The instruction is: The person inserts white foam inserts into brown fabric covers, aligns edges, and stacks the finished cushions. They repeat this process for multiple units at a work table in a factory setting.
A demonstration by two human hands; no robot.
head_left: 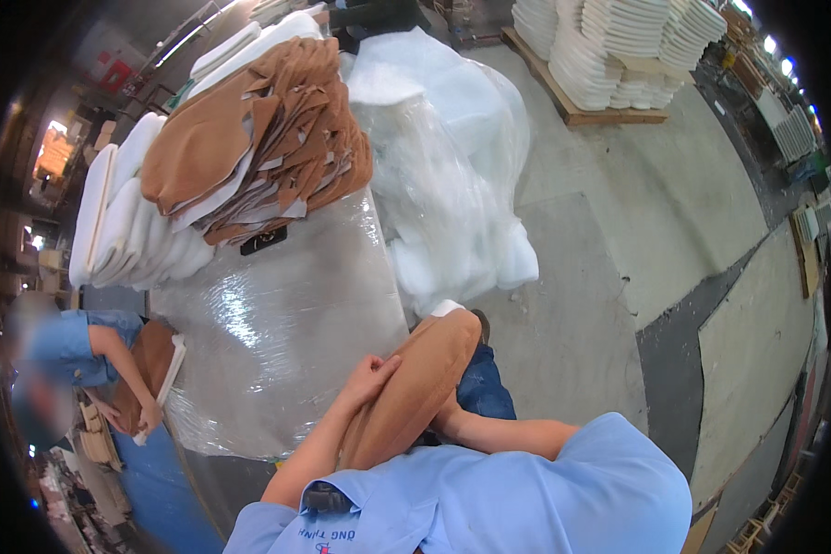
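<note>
A long brown fabric-covered cushion [414, 383] is held up against my body, tilted with its far end to the right. White padding [447, 307] shows at that far end. My left hand [373, 379] is closed on the cushion's left edge, fingers bent over the fabric. Along the lower right edge, my right hand [447, 412] supports it, its fingers mostly hidden behind the cushion. Just beyond stands a plastic-wrapped grey table [295, 305], and a big pile of brown fabric covers [249, 138] lies on its far part.
White foam pads [125, 222] are stacked left of the pile. A large clear plastic bag of white material [443, 157] bulges beyond the table. At left, a co-worker in a blue shirt [88, 346] handles another brown piece [152, 365]. A wooden pallet [582, 106] bears stacked white pads.
</note>
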